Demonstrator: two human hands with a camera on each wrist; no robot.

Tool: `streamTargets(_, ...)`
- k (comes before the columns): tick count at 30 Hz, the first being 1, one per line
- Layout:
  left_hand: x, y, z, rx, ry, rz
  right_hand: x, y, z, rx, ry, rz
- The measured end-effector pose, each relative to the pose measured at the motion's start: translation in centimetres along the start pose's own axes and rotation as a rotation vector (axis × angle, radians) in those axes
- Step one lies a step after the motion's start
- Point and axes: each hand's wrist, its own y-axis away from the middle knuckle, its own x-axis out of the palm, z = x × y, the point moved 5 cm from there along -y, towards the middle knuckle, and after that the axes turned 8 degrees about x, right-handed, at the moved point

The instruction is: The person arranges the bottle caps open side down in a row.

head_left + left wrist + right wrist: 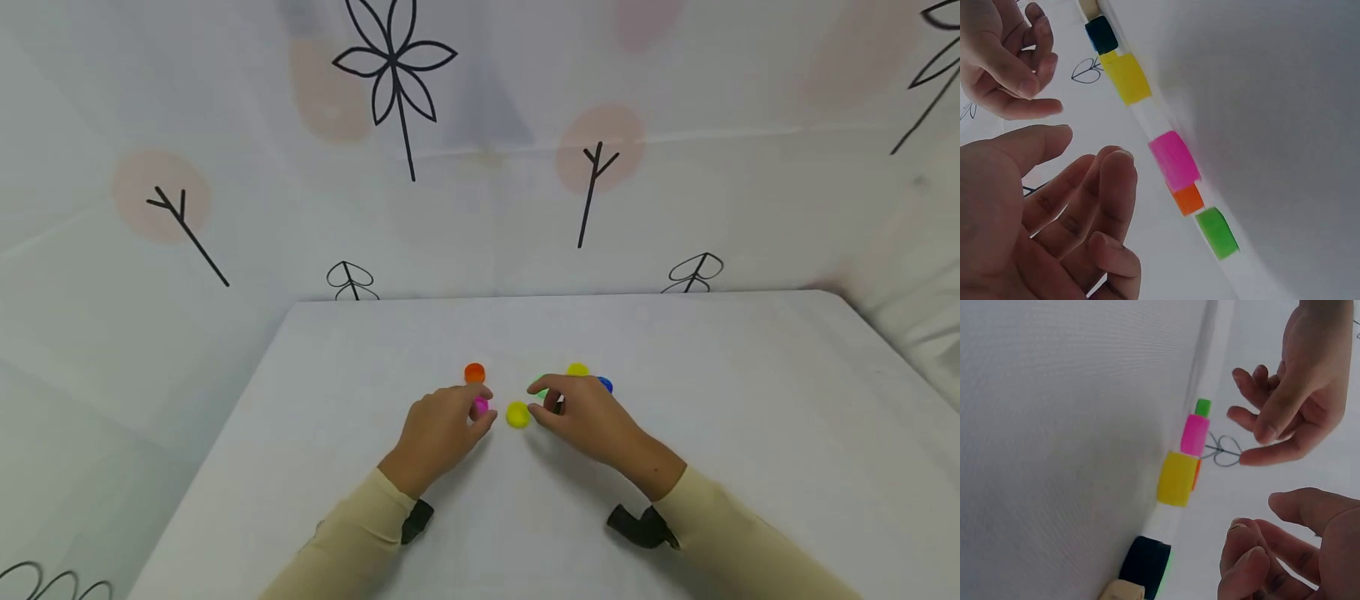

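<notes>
Above the white table [360,350], the right hand [592,419] and left hand [442,429] hover, each with a modest thumb-to-finger gap, gripping nothing. Between them, at the right hand's nine o'clock, lies a yellow piece [518,415]; a pink piece [481,407] sits at its nine, an orange piece [474,372] at pink's twelve.

Left grip [438,435] and right grip [588,417] apart, fingers [1117,190] loosely bent, sleeved forearms [348,537] angled inward

Behind the white tabletop [750,367] hangs a pale cloth [487,233] (black line-drawn flowers [392,60] and twigs [589,196], some over peach circles [618,137]).
</notes>
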Motion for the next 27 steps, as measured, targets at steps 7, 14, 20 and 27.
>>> streamTargets(7, 0.8, -0.2, 0.0, -0.060, 0.066, 0.057, 1.4, -0.2, -0.1, 0.050, -0.005, 0.054)
streamTargets(14, 1.8, -0.2, 0.3, -0.045, 0.089, 0.089, 2.1, -0.2, -0.7, 0.110, -0.017, 0.108)
streamTargets(20, 2.5, -0.4, 0.3, -0.021, 0.098, 0.113, 2.6, -0.1, -1.0, 0.138, -0.020, 0.149)
streamTargets(27, 2.3, -0.3, 0.2, -0.050, 0.086, 0.142, 3.2, -0.1, -1.1, 0.159, -0.038, 0.195)
